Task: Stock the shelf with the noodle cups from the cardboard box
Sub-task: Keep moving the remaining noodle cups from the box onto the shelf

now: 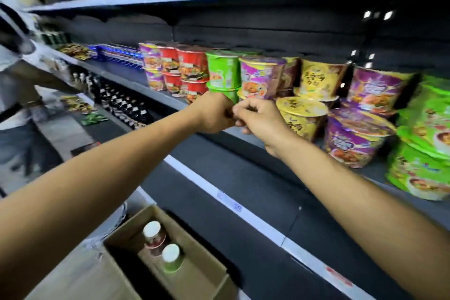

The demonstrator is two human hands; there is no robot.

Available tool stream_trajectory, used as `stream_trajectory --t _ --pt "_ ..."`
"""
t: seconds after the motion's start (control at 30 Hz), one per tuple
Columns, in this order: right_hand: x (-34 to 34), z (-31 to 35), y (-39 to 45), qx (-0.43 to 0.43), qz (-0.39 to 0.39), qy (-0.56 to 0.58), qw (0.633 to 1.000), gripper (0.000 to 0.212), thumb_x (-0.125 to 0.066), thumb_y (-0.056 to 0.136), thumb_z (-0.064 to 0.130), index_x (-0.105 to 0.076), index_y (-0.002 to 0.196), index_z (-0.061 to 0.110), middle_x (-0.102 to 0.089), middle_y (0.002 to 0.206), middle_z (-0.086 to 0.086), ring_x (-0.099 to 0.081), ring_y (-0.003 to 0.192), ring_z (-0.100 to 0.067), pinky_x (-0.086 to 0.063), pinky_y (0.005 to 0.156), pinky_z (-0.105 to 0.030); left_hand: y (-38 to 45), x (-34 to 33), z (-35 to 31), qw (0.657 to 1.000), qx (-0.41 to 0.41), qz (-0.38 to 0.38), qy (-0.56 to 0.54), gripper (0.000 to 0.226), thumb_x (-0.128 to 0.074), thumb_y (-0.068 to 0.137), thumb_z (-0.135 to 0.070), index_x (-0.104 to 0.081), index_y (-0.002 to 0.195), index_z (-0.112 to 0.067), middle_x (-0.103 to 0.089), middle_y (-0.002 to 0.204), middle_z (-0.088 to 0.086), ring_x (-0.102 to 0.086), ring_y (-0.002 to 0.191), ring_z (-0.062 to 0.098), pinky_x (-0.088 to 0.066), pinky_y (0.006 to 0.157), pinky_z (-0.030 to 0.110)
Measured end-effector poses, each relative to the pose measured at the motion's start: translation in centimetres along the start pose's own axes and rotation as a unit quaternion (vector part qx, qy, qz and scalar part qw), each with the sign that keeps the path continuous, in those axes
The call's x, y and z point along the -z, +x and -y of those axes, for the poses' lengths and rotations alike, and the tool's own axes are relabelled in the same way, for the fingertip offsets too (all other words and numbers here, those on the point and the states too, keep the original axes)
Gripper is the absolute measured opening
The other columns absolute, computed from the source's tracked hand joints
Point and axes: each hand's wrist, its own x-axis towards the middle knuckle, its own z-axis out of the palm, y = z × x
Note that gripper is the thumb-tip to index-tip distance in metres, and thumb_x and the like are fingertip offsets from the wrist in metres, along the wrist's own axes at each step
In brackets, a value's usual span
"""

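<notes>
While both the left hand (214, 112) and right hand (258, 118) curl empty together at the shelf (155, 91) front edge, two noodle cups (162, 248) wait in the cardboard box (194, 273); they look light and crushable, best gripped around the rim.

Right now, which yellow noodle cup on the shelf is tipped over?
The front yellow cup, beside the right hand; its lid faces forward, while the yellow cup behind stands upright.
</notes>
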Motion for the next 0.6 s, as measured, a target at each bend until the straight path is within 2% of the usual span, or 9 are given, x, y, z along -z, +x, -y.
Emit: stream_trajectory --t 0.1,0.27,0.33,0.4,0.47,0.53,0.6 --pt "-6.1 -2.6 1.3 -0.104 0.073 0.004 0.992 0.023 -0.053 0.092 0.013 -0.057 0.071 0.020 -0.058 0.071 0.003 -0.056 0.064 -0.008 -0.046 0.060 -0.022 -2.1 -3.2 5.5 0.997 0.047 0.056 0.019 0.030 -0.059 0.084 -0.034 -0.069 0.094 -0.008 -0.069 0.099 0.015 -0.062 0.092 0.036 -0.045 0.072 0.034" --pt "-13.7 -7.5 4.6 -0.214 0.173 -0.008 0.961 0.017 -0.051 0.092 0.014 -0.054 0.076 0.019 -0.056 0.071 -0.001 -0.052 0.061 -0.010 -0.045 0.064 -0.023 -3.6 -9.8 12.3 0.978 0.123 0.162 0.053 0.030 -0.050 0.090 -0.033 -0.066 0.104 -0.013 -0.066 0.111 0.014 -0.061 0.101 0.036 -0.046 0.078 0.034" --pt "-16.0 -10.0 5.9 -0.255 0.204 -0.007 0.945 0.014 -0.050 0.093 0.014 -0.054 0.079 0.018 -0.058 0.077 -0.002 -0.055 0.064 -0.012 -0.046 0.067 -0.024 -3.6 -12.6 14.4 0.967 0.140 0.206 0.064 0.033 -0.048 0.092 -0.037 -0.066 0.107 -0.014 -0.066 0.114 0.012 -0.061 0.104 0.034 -0.047 0.082 0.033" --pt "-18.1 -12.5 7.7 -0.289 0.225 0.005 0.930 0.007 -0.050 0.094 0.016 -0.057 0.091 0.016 -0.060 0.080 -0.002 -0.059 0.070 -0.014 -0.048 0.068 -0.025 -3.1 -15.3 17.1 0.957 0.158 0.235 0.057 0.039 -0.045 0.093 -0.045 -0.066 0.108 -0.016 -0.066 0.116 0.010 -0.061 0.104 0.032 -0.048 0.084 0.033" --pt "-20.2 -14.9 9.7 -0.314 0.239 0.019 0.919 0.010 -0.050 0.095 0.018 -0.056 0.100 0.013 -0.061 0.083 -0.002 -0.061 0.077 -0.017 -0.050 0.073 -0.027 -2.6 -17.6 19.8 0.949 0.171 0.264 0.033 0.046 -0.041 0.093 -0.052 -0.065 0.111 -0.017 -0.065 0.119 0.006 -0.061 0.107 0.030 -0.049 0.089 0.034" --pt "-22.1 -16.9 11.3 -0.338 0.249 0.024 0.907 0.010 -0.050 0.096 0.019 -0.056 0.103 0.014 -0.062 0.087 -0.003 -0.061 0.085 -0.020 -0.048 0.081 -0.031 -2.2 -19.2 22.2 0.939 0.182 0.290 0.028 0.041 -0.042 0.096 -0.045 -0.064 0.116 -0.016 -0.063 0.122 0.004 -0.059 0.112 0.028 -0.048 0.091 0.033" --pt "-24.0 -19.1 12.6 -0.364 0.252 0.032 0.896 0.011 -0.052 0.096 0.020 -0.056 0.103 0.014 -0.063 0.092 -0.004 -0.061 0.083 -0.018 -0.049 0.082 -0.031 -1.8 -20.8 24.4 0.931 0.218 0.292 0.002 0.029 -0.050 0.094 -0.030 -0.066 0.113 -0.015 -0.065 0.118 0.006 -0.059 0.110 0.026 -0.047 0.088 0.030"
